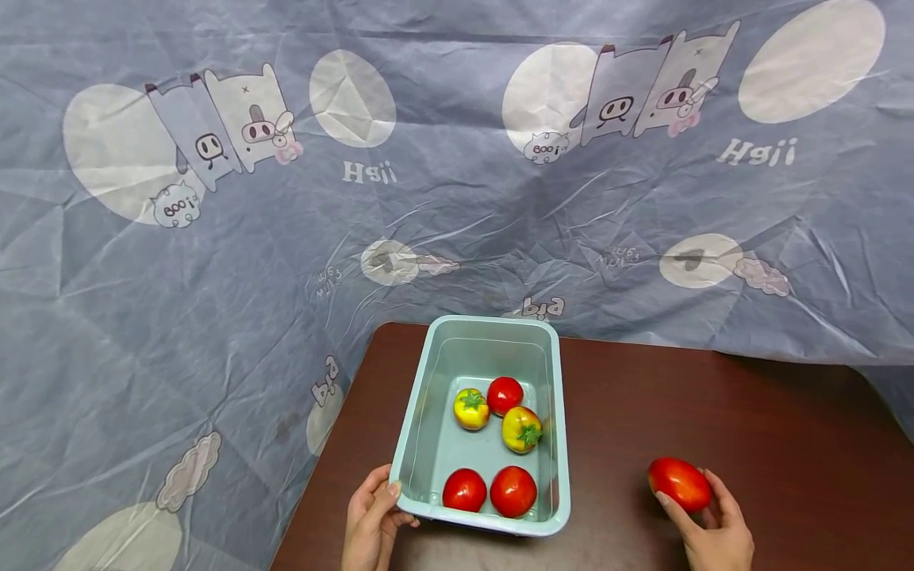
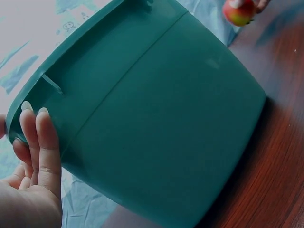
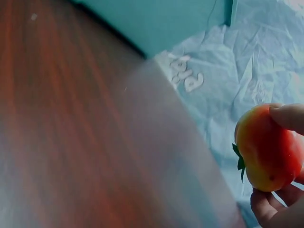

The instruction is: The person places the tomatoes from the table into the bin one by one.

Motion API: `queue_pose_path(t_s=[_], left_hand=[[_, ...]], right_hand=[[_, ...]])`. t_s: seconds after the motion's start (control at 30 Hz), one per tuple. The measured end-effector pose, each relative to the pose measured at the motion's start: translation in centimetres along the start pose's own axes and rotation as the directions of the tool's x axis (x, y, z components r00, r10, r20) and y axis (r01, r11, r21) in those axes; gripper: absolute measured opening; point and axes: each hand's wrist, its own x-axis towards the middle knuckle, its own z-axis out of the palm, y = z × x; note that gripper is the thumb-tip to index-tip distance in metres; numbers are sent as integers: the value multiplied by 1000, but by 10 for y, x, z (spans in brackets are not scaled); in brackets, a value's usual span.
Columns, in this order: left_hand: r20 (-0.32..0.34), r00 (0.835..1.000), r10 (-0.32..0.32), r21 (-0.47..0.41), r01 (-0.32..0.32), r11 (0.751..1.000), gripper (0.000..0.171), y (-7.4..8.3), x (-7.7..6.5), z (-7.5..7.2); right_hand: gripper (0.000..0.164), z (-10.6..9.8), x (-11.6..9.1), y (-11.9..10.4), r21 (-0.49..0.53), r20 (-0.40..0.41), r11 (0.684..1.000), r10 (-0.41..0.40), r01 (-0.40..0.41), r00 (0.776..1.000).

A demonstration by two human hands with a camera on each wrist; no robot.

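Note:
My left hand [image 1: 373, 519] grips the near left corner of a pale green plastic bin [image 1: 564, 444], thumb over the rim. In the left wrist view, its fingers [image 2: 48, 152] lie against the bin's outer wall [image 2: 166, 109]. Inside the bin are three red tomatoes, one [image 1: 505, 395] toward the back and two by the near wall, and two yellow ones with green leaves [image 1: 471, 409]. To the right of the bin, my right hand [image 1: 717, 527] holds another tomato [image 1: 680, 484] between thumb and fingers. Its yellow, leafy end shows in the right wrist view [image 3: 268, 149].
The bin stands on a dark brown wooden table [image 1: 771, 420], toward its left side. A grey-blue cloth with printed cartoon pigs [image 1: 457, 198] hangs behind the table and along its left edge.

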Motion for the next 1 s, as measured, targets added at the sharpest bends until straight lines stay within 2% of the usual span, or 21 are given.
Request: queue_pose_path(t_s=[0.1, 0.23, 0.43, 0.57, 0.73, 0.8, 1.0], left_hand=[[6, 1000, 14, -11, -14, 1000, 21, -1, -1, -1], [16, 999, 29, -22, -28, 999, 22, -2, -1, -2], [3, 1000, 18, -18, -18, 1000, 21, -1, 0, 0], [-2, 1000, 13, -22, -13, 1000, 21, -1, 0, 1], [0, 1000, 20, -27, -20, 999, 21, -1, -1, 1], [-1, 1000, 17, -26, -17, 1000, 21, -1, -1, 1], [-8, 1000, 10, -26, -11, 1000, 21, -1, 0, 0]], right_hand=[[81, 7, -3, -12, 30, 53, 999, -19, 18, 998], [78, 15, -8, -27, 132, 102, 990, -73, 59, 992], [76, 24, -16, -48, 206, 146, 971, -156, 124, 977], [77, 31, -20, -61, 193, 175, 954, -262, 228, 949], [79, 41, -25, -76, 87, 210, 926, -377, 367, 902], [79, 43, -27, -80, 59, 220, 916, -401, 398, 889], [80, 51, -32, -89, 71, 241, 902, -431, 427, 870]])
